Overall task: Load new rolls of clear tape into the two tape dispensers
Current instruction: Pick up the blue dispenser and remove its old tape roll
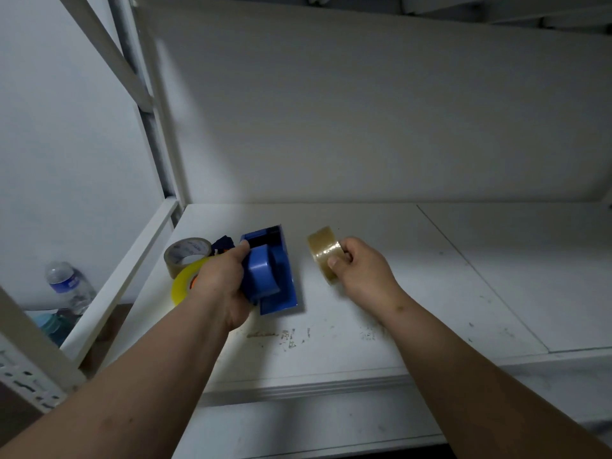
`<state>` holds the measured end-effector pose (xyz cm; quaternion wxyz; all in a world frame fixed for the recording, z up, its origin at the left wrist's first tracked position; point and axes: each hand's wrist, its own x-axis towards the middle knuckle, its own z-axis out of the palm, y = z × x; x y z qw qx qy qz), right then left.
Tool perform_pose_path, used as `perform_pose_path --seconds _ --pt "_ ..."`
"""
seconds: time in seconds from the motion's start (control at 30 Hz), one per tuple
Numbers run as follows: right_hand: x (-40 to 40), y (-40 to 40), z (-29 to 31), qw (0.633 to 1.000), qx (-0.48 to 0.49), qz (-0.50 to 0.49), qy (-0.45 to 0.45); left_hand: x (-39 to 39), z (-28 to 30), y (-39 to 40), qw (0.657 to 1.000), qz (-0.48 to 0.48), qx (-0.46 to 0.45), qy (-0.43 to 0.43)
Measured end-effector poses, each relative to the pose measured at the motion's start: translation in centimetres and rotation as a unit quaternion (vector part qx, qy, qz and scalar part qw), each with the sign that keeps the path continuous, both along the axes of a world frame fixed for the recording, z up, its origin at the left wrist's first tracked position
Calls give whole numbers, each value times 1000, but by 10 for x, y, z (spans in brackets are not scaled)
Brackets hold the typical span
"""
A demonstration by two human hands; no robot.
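Note:
A blue tape dispenser point(270, 271) rests on the white shelf point(364, 326), and my left hand point(222, 283) grips it from its left side. My right hand point(362, 270) holds a clear tape roll point(323, 251) upright, just to the right of the dispenser and apart from it. Behind my left hand lie a yellowish tape roll point(182, 286) and a brownish tape roll point(185, 255). A dark blue object point(222, 244), partly hidden by my left hand, sits between those rolls and the dispenser; I cannot tell what it is.
The shelf has a white back wall point(364, 111) and a white metal frame post point(155, 127) at the left. A plastic water bottle point(68, 286) stands lower down, left of the shelf. A seam point(480, 276) runs across the shelf at the right.

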<state>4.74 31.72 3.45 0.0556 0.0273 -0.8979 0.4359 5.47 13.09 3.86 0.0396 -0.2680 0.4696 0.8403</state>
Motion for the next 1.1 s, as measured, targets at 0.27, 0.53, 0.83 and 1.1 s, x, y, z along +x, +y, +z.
perform_pose_path --seconds 0.27,0.53,0.83,1.1 --pt "-23 -26 -29 958 288 15 -2 -6 10 -28 999 8 5 52" --pt "-60 -66 -30 918 395 4 41 -21 14 -59 997 -10 64 49" --pt "-78 -72 -49 956 288 0 -62 -30 18 -65 993 -19 89 73" --pt "-64 -24 -24 988 152 -15 -32 -30 26 -15 990 -60 41 124"
